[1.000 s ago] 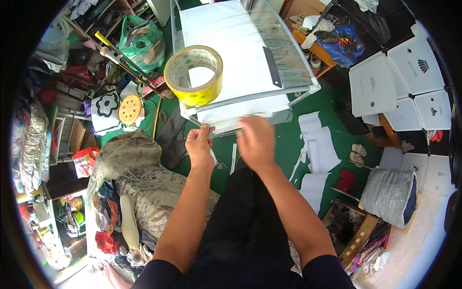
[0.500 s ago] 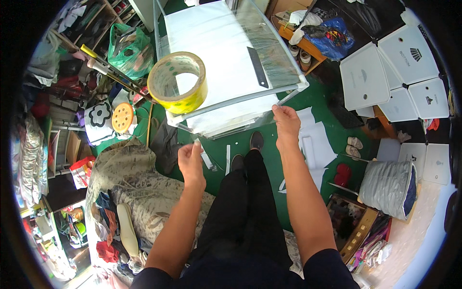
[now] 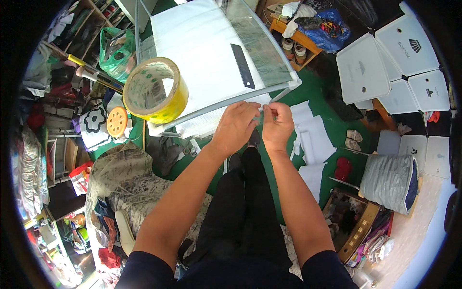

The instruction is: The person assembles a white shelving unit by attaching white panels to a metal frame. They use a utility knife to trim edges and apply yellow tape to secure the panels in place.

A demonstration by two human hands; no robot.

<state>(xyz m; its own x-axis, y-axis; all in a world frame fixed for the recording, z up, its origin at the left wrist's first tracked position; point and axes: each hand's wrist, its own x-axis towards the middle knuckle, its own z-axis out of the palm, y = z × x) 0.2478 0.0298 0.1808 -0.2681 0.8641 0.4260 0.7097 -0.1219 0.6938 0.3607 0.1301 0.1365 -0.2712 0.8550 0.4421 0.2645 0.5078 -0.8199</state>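
My left hand [image 3: 236,124] and my right hand [image 3: 277,126] are close together, just below the front rail of a grey tube frame [image 3: 216,103] with clear film sides. Both sets of fingers are pinched at a small whitish bit between them, too small to name. White sheets [image 3: 192,38] lie across the frame's top. On them, at the left front, a large roll of yellow tape [image 3: 169,108] sits on its flat side. A black flat strip with holes [image 3: 243,66] rests further right on the sheet. The frame's white corner joint [image 3: 294,83] is right of my hands.
White paper pieces [image 3: 315,139] lie on the green floor at the right. A patterned cloth [image 3: 130,168] is heaped at the left, with a round orange stool top [image 3: 117,122] behind it. White storage panels [image 3: 363,77] stand at the right, above a grey fabric bin [image 3: 387,185].
My left hand has moved up and right until beside my right hand, which shifted slightly left and down. The frame, sheets and tape roll appear further left in view.
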